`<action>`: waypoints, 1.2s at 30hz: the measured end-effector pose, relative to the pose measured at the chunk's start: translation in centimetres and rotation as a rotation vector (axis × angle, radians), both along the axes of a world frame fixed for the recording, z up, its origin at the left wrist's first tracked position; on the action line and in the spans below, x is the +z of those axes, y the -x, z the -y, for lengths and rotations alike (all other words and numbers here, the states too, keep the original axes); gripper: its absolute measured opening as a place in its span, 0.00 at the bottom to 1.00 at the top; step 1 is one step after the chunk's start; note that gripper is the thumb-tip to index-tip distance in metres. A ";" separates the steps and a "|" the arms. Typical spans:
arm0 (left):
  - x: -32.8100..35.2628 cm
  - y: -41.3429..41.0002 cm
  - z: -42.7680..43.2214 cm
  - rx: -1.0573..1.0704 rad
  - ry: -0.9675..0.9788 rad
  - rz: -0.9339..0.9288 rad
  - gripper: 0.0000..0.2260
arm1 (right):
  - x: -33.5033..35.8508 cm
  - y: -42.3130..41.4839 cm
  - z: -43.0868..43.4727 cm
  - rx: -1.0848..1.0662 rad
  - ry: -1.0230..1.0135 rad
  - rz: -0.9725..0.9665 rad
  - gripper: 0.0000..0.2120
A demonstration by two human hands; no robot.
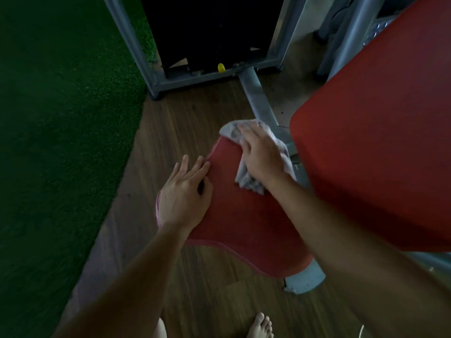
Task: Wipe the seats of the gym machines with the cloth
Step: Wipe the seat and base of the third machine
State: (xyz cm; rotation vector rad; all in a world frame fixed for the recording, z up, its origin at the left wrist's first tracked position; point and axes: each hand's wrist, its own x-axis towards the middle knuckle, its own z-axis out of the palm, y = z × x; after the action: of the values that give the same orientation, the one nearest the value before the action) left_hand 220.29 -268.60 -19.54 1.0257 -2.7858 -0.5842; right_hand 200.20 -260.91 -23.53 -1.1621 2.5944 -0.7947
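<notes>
- Under the grip of the right hand [262,154] is where it's all happening: the crumpled whitish cloth [230,131] is pinned onto the narrow far end of the red padded vinyl seat [244,220]. I'd call this mid-wipe on this one seat.

- Agreed. Is that grip actually clutching the cloth though?

- Doesn't look like it. The fingers are spread and pretty much straight, palm down, pressing the cloth rather than bunching it up. Cloth pokes out ahead of the fingertips and back past the wrist. The wrist is low, and the forearm comes in from the near right, across the seat.

- And the other one?

- The left hand [185,193] sits left of the working grip and nearer the body. It's laid flat on the seat's left edge, fingers straight and close together, holding nothing. Bracing, is my guess.

- Next move?

- Can't tell which bits are already done. The wide part of the seat is all nearer than the grip, so I'd drag the cloth back toward the body with the palm flat. The left hand has to lift off at some point or its patch gets skipped. The big red padded backrest [378,142] is close on the grip's right, so there's not much room to swing that way. No other machine's seat is in view.
</notes>
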 end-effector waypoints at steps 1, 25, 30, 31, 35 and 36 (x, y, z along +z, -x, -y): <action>0.0 0.0 0.0 0.001 -0.004 -0.002 0.18 | 0.0 0.9 1.1 -0.050 0.019 0.000 0.18; -0.2 0.1 0.1 0.017 -0.036 -0.019 0.18 | 2.1 -4.1 -4.7 0.048 0.005 -0.161 0.13; 0.2 0.2 0.1 0.016 -0.043 -0.010 0.18 | 1.1 0.7 1.0 -0.069 -0.031 -0.090 0.15; 0.2 0.1 0.1 0.013 -0.045 -0.012 0.18 | 1.0 1.4 1.9 -0.103 -0.023 -0.080 0.14; 0.1 0.2 0.1 0.012 -0.042 -0.005 0.18 | 1.4 0.1 0.1 -0.025 -0.034 -0.089 0.16; 0.1 0.2 0.2 0.016 -0.039 -0.002 0.18 | 1.6 -0.9 -1.3 0.021 -0.035 -0.107 0.16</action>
State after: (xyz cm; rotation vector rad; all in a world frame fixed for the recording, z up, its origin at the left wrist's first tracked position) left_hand 220.11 -268.76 -19.45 1.0531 -2.7723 -0.6393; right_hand 201.08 -259.64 -21.92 -1.2517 2.6655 -0.6979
